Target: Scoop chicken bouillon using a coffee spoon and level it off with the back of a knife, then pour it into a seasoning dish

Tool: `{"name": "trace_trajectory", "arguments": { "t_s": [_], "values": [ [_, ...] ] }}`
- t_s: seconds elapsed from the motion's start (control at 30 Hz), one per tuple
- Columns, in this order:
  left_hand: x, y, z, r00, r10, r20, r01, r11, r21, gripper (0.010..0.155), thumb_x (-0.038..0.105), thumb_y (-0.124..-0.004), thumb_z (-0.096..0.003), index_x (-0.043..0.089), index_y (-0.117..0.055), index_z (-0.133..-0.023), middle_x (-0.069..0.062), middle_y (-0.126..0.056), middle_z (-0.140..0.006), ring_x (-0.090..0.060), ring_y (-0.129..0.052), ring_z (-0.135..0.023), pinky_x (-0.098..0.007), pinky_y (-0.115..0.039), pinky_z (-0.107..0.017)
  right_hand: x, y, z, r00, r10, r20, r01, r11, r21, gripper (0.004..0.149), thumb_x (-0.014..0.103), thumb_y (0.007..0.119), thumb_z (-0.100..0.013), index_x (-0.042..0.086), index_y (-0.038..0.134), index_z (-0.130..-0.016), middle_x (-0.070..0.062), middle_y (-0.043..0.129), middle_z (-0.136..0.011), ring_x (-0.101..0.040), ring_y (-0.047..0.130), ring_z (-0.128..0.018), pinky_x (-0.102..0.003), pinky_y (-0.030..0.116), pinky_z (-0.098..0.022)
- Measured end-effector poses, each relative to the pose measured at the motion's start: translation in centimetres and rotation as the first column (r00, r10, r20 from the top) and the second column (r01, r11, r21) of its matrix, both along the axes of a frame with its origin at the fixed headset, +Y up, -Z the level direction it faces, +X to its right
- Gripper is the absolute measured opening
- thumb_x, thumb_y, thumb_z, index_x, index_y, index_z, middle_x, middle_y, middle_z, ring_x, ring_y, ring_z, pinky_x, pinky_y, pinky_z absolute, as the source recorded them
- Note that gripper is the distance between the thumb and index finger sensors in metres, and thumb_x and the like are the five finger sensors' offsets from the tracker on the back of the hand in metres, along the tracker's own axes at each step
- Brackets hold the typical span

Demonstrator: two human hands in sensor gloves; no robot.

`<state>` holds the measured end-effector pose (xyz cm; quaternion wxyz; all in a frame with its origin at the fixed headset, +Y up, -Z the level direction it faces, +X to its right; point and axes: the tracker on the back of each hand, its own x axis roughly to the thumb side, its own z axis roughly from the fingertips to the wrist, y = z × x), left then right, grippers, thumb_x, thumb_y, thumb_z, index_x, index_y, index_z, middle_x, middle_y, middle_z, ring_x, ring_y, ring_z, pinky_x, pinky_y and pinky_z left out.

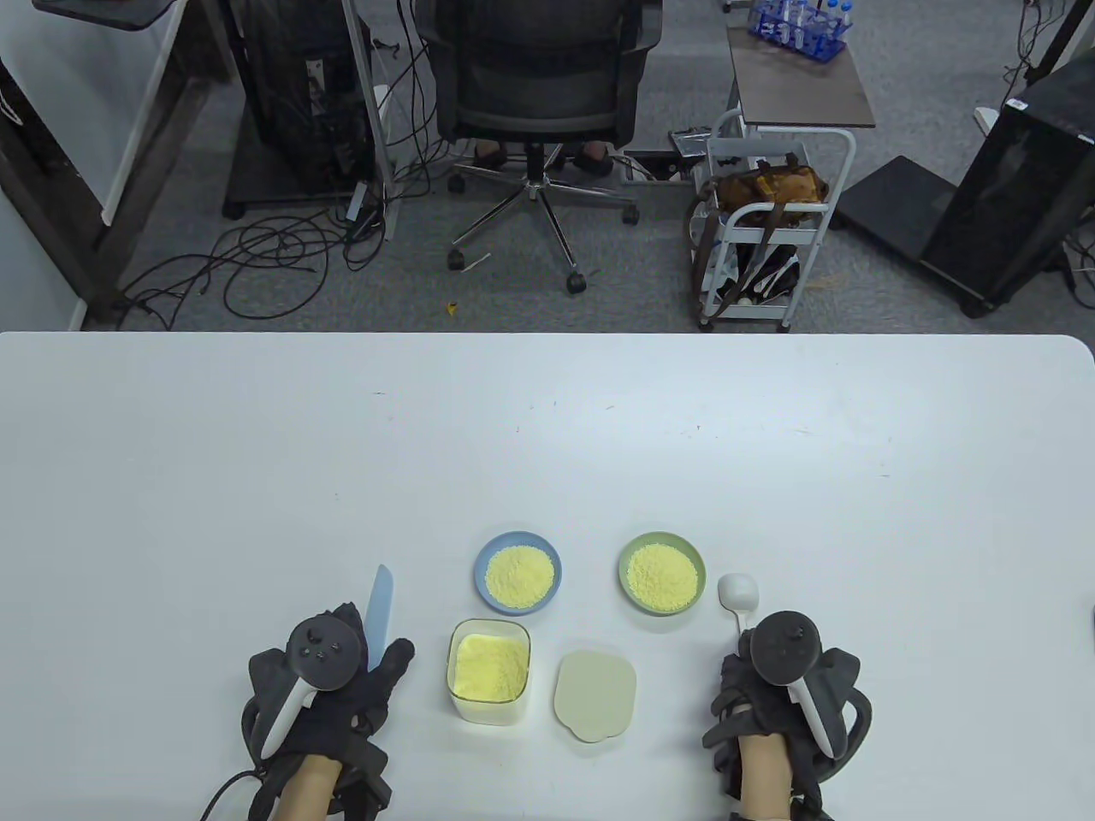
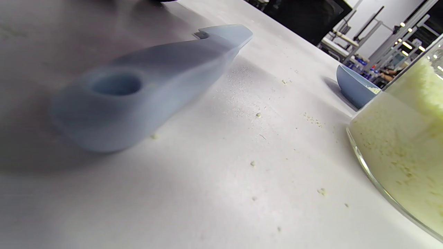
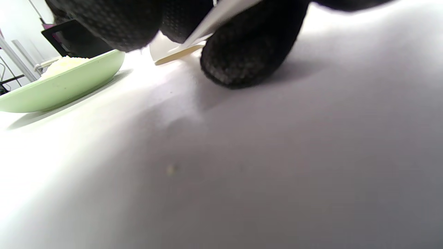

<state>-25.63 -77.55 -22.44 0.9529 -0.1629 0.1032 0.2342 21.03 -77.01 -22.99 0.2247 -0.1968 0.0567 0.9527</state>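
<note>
The left hand [image 1: 329, 684], in a black sensor glove, lies low on the white counter [image 1: 547, 445] over the handle of the pale blue plastic knife [image 1: 378, 611], whose blade points away along the counter. Whether that grip has closed round the handle I cannot tell; the left wrist view shows the handle lying flat and free of fingers. The right hand [image 1: 783, 693] has its gloved fingers [image 3: 249, 52] pinched on the stem of the small white coffee spoon [image 1: 737, 593], its bowl resting on the counter just beside the pale green round dish [image 1: 661, 573].

The chicken bouillon [image 1: 490, 666], a yellow powder, fills the clear square container [image 1: 488, 670] between the hands, with its beige lid [image 1: 595, 694] lying just right of it. A blue round dish [image 1: 518, 573] behind the container and the green one both hold heaps of powder already.

The risks, as I judge them:
- A pinch this low on the stem could let the spoon roll when loaded.
- The container is full, so a deep scoop may push granules over its rim; loose grains already dot the counter.
- Levelling away from the container would scatter the excess.
</note>
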Motion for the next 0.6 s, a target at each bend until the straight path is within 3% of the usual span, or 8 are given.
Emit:
{"name": "trace_trajectory", "arguments": {
  "t_s": [0.2,0.6],
  "values": [
    [0.0,0.0,0.0,1.0,0.0,0.0,0.0,1.0,0.0,0.092,0.067,-0.056,-0.0467,0.012,-0.017,-0.109,-0.026,-0.019,-0.114,-0.042,-0.038,-0.11,-0.066,-0.038,-0.072,-0.31,0.11,0.22,0.999,-0.025,-0.027,0.023,0.997,-0.078,0.052,0.032,0.075,-0.041,0.004,0.064,-0.083,-0.038,0.05,-0.076,-0.034,0.077,-0.049,-0.04,0.068,-0.024],
    [-0.04,0.02,-0.01,1.0,0.004,-0.003,-0.004,1.0,0.002,0.092,0.067,-0.056,-0.0467,0.012,-0.018,-0.109,-0.026,-0.021,-0.114,-0.042,-0.039,-0.11,-0.066,-0.038,-0.072,-0.8,0.36,0.27,0.997,0.004,-0.079,-0.013,0.993,-0.122,0.053,0.034,0.076,-0.041,0.004,0.067,-0.084,-0.041,0.047,-0.084,-0.037,0.075,-0.054,-0.039,0.069,-0.026]
  ]
}}
